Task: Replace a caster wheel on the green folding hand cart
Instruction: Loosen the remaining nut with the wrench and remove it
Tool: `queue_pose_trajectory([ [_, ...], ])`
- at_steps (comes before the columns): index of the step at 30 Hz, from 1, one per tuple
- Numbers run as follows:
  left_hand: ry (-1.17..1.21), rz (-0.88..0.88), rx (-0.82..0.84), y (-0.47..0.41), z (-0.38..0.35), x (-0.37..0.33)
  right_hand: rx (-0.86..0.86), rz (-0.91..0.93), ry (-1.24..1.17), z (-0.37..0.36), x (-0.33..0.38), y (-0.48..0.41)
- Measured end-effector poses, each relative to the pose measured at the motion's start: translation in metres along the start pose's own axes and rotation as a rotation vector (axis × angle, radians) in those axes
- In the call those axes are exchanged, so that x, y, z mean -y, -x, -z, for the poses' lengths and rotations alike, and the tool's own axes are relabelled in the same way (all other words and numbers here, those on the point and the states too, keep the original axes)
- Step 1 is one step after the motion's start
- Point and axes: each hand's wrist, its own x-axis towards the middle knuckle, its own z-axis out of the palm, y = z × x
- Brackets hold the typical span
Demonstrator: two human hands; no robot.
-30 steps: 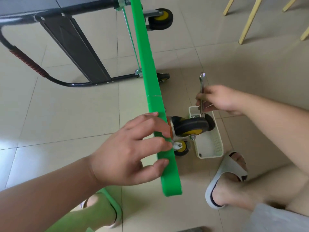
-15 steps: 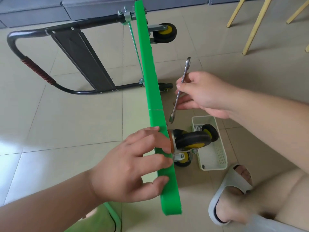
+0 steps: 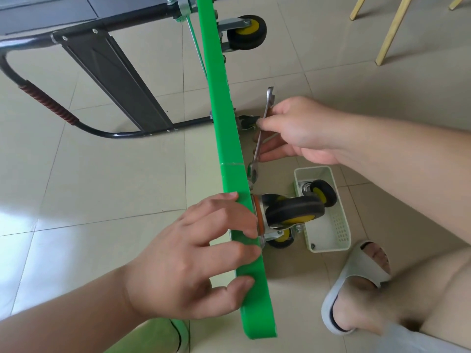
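The green folding hand cart stands on its edge on the tiled floor. A black and yellow caster wheel sticks out from its underside on the right. My left hand grips the green deck edge beside that caster's mounting plate. My right hand holds a silver wrench upright. The wrench's lower end sits at a bolt just above the caster plate. A white basket on the floor holds a spare caster wheel.
The cart's black folded handle lies on the floor at left. Another caster is at the cart's far end. My sandalled foot is close to the basket. Wooden chair legs stand at the top right.
My right hand has brought the wrench down and toward the cart, so its lower end now sits at the bolt above the caster. My left hand has kept its grip.
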Motion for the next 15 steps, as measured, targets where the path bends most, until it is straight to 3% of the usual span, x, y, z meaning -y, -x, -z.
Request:
queue_pose_trajectory([
  [15,-0.007,0.008,-0.004,0.0,-0.001,-0.001,0.022,-0.399,-0.263,-0.008,-0.036,-0.012],
])
